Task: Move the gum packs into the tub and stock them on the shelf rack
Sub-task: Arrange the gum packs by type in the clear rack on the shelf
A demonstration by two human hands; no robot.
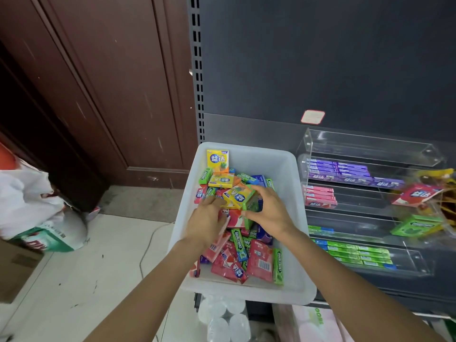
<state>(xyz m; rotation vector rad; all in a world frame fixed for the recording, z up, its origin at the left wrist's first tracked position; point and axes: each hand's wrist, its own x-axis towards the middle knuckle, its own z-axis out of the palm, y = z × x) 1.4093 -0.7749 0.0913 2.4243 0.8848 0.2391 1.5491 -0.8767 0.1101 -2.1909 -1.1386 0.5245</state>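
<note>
1. White plastic tub [291,174] sits at the left end of the dark shelf, just beside the clear acrylic rack [365,206], and I see it holding a loose heap of gum packs [246,257] in red, green, yellow and purple.
2. My left hand [206,222] reaches into the middle of the heap with its fingers curled down among the packs; I cannot tell whether it actually grips one.
3. My right hand [269,211] is beside it, fingers and thumb curled round a small cluster of packs, a yellow pack [235,195] on top and a green one against it, lifted slightly above the pile.
4. A red pack [235,218] lies between and just under both hands.
5. Another yellow pack [217,159] stands upright against the tub's far wall.
6. On the rack, the tiers carry rows of purple packs [340,169], pink packs [319,196] and green packs [360,254], all lying flat; the top tier looks bare from here.
7. At the rack's right end, a red pack [417,193] and a green pack [417,225] lie tilted, blurred near the frame edge.
8. Left of the shelf stands a brown wooden door [111,82], with a white bag [24,198] on the pale floor [103,262].
9. Clear bottles [222,317] stand below the tub.
</note>
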